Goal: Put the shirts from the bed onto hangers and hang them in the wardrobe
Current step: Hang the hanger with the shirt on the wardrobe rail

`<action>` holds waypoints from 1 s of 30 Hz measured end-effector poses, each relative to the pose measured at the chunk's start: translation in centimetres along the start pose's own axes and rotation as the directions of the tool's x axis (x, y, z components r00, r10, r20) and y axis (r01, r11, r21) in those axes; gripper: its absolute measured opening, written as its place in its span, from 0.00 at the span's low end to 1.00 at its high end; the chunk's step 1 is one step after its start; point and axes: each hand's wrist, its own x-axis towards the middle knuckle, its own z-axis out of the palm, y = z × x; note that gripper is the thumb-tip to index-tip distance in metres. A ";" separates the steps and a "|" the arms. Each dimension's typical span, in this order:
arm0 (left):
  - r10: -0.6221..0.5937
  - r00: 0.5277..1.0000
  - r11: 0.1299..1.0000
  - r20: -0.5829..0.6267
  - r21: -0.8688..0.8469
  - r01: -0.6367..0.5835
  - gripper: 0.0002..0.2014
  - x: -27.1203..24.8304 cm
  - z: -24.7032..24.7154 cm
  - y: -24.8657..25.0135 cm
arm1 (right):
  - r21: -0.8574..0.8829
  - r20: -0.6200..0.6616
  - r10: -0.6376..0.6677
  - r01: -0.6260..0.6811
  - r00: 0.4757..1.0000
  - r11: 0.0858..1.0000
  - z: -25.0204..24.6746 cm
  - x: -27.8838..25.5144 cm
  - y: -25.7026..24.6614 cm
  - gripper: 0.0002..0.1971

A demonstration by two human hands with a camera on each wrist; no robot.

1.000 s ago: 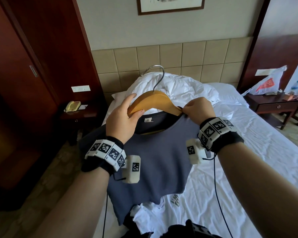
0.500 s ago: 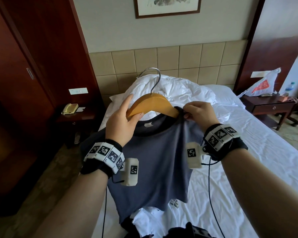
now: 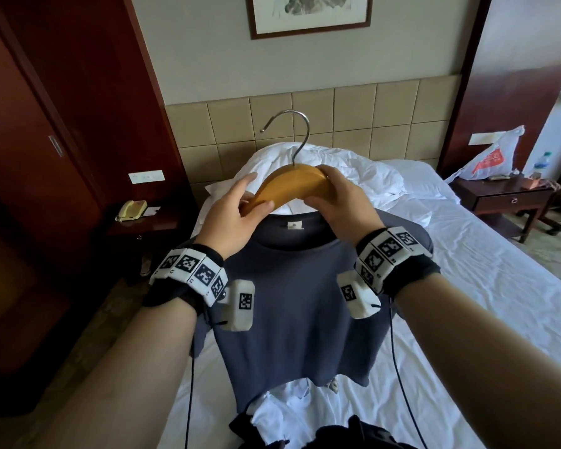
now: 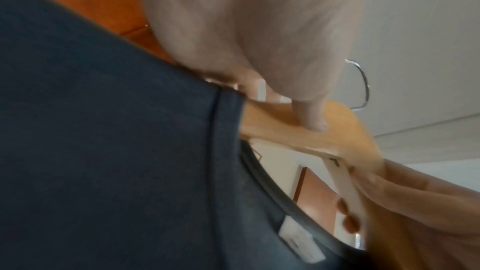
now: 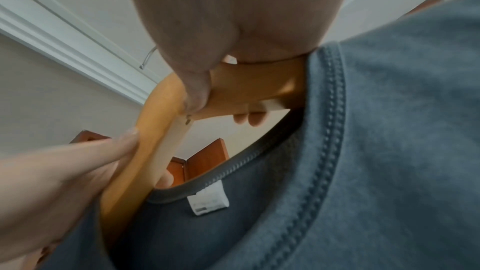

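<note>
Head view: the left hand (image 3: 230, 222) and the right hand (image 3: 337, 209) both held the curved yellow wooden hanger with a silver metal hook (image 3: 289, 186) up above the bed with white sheets (image 3: 467, 286). The left thumb lay on the front of the wood and the fingers went behind it. The right fingers were curled over the top of the right side. The dark grey-blue T-shirt (image 3: 298, 303) hung from the hanger, its bottom edge near some white clothes (image 3: 292, 406) on the bed. A dark red wooden wardrobe (image 3: 30, 157) stood on the left.

Left wrist view: blurry. The left thumb pressed on the hanger (image 4: 345, 130), just beside the shirt's collar (image 4: 228, 130).

Right wrist view: the right hand (image 5: 233, 28) gripped the hanger (image 5: 246, 89), thumb in front, fingertips behind. The left hand (image 5: 64, 182) held the other arm of the hanger. The shirt's neck, with a white tag (image 5: 207, 200), went around the wood.
</note>
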 end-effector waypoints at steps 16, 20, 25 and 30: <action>0.061 0.983 0.998 -0.176 0.043 -0.055 0.06 -1.6 -1.4 -1.6 | -0.009 -0.121 0.044 -0.046 0.992 0.999 -1.7 0.0 1.1 0.27; 0.099 0.978 0.992 -0.183 0.096 -0.083 0.05 -1.7 -1.6 -1.2 | -0.033 -0.091 0.044 -0.047 0.995 0.998 -2.0 -0.1 0.9 0.27; 0.014 0.995 0.996 -0.103 0.090 -0.005 0.12 -1.9 -2.3 -1.7 | -0.006 -0.062 0.091 -0.092 0.994 0.996 -2.7 0.1 0.5 0.28; -0.132 0.990 0.960 0.047 0.254 0.116 0.34 -2.7 -3.0 -3.0 | -0.004 -0.077 0.080 -0.080 0.994 0.997 -2.7 0.2 -0.3 0.26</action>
